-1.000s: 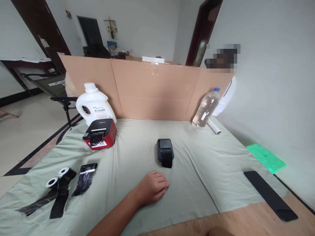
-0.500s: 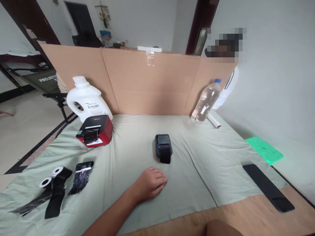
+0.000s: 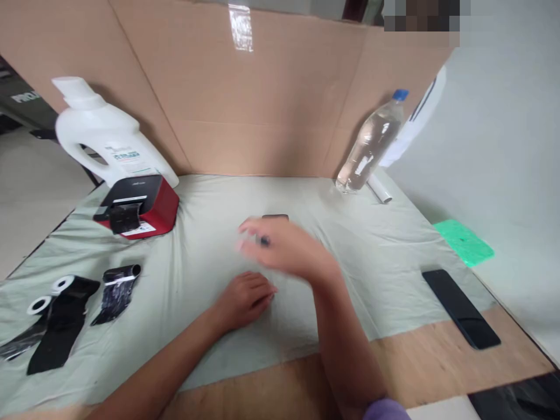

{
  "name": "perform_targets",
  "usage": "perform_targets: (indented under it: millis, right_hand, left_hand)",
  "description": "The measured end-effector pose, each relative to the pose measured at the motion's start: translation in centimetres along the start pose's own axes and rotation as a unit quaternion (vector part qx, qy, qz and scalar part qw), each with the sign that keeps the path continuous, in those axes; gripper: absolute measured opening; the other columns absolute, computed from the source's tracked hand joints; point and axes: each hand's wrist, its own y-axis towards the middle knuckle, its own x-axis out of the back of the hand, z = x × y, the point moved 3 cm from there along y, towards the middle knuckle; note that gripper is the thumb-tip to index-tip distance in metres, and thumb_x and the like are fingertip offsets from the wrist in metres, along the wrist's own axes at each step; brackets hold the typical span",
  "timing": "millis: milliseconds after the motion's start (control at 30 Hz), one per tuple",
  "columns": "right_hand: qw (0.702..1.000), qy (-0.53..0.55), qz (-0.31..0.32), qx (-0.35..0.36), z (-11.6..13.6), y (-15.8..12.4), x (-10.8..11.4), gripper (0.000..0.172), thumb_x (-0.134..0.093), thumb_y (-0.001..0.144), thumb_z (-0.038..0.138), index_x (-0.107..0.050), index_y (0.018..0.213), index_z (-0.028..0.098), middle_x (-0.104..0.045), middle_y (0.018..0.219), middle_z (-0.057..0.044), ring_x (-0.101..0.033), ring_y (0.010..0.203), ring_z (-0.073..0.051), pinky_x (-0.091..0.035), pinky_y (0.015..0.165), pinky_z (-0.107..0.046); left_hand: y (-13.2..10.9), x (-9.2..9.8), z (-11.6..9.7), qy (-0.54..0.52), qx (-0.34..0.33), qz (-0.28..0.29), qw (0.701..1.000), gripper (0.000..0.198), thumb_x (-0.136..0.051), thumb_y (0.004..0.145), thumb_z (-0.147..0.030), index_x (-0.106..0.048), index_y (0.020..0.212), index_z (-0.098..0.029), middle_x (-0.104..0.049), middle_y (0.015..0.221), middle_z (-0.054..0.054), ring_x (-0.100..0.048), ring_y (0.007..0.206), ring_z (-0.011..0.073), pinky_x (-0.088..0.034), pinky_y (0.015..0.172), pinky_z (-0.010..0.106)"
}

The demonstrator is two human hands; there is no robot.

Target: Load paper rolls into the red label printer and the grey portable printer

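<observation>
My left hand (image 3: 245, 298) rests on the green cloth with its fingers curled together; nothing shows in them. Over the middle of the cloth is my right hand (image 3: 280, 245), smeared by motion, with thumb and fingers apart and nothing held. It hides most of a small black device (image 3: 275, 216), whose far edge shows behind it. A red and black printer (image 3: 164, 207), with a dark strip (image 3: 125, 217) hanging from its front, stands at the left. Two white-cored black rolls (image 3: 65, 326) and a loose dark film piece (image 3: 117, 291) lie nearer on that side.
Behind the printer leans a white jug (image 3: 118, 137). A cardboard panel (image 3: 254, 105) closes off the back. At the back right are a tilted clear bottle (image 3: 371, 143) and a white tube (image 3: 380, 189). A black phone (image 3: 461, 309) lies at the right; a person's white sleeve (image 3: 420, 116) shows beyond.
My right hand has come in from the bottom edge and now covers most of the black device. The view has tipped down and nearer. My left hand still rests on the cloth.
</observation>
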Motion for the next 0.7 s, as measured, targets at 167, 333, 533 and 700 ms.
perform_targets:
  millis: [167, 333, 533, 700]
  right_hand:
    - [0.939, 0.209, -0.261, -0.083, -14.6, 4.8, 0.2, 0.033, -0.059, 0.087, 0.055, -0.068, 0.092, 0.023, -0.075, 0.102, -0.006, -0.067, 0.103, -0.022, -0.05, 0.096, -0.036]
    - [0.908, 0.307, -0.257, -0.12, -19.2, 5.0, -3.6, 0.036, -0.059, 0.084, 0.057, -0.068, 0.089, 0.021, -0.076, 0.095, -0.006, -0.069, 0.093, -0.021, -0.052, 0.094, -0.036]
    - [0.897, 0.327, -0.268, -0.126, -18.8, 4.8, -3.4, 0.037, -0.059, 0.084, 0.057, -0.069, 0.088, 0.021, -0.077, 0.089, -0.007, -0.071, 0.092, -0.022, -0.051, 0.093, -0.036]
    - [0.891, 0.33, -0.285, -0.122, -18.7, 4.7, -3.3, 0.039, -0.058, 0.087, 0.057, -0.07, 0.088, 0.02, -0.077, 0.084, -0.007, -0.072, 0.088, -0.022, -0.052, 0.09, -0.036]
  left_hand:
    - [2.7, 2.5, 4.0, -0.068, 0.201, -0.121, 0.97, 0.024, -0.049, 0.099, -0.026, -0.072, 0.104, -0.021, -0.074, 0.092, 0.003, -0.068, 0.081, 0.0158, -0.054, 0.076, 0.028]
    - [6.3, 2.2, 8.0, -0.049, 0.253, -0.099, 0.961, 0.042, -0.05, 0.095, -0.019, -0.066, 0.134, -0.02, -0.069, 0.095, 0.004, -0.062, 0.079, 0.0154, -0.051, 0.076, 0.028]
    - [5.3, 0.6, 8.2, 0.001, 0.244, -0.085, 0.966, 0.045, -0.048, 0.096, -0.016, -0.064, 0.139, -0.02, -0.066, 0.094, 0.006, -0.062, 0.087, 0.0189, -0.051, 0.084, 0.031]
    - [4.7, 0.8, 7.7, 0.017, 0.235, -0.066, 0.97, 0.05, -0.048, 0.097, -0.016, -0.057, 0.146, -0.019, -0.065, 0.097, 0.007, -0.061, 0.087, 0.0202, -0.051, 0.083, 0.034]
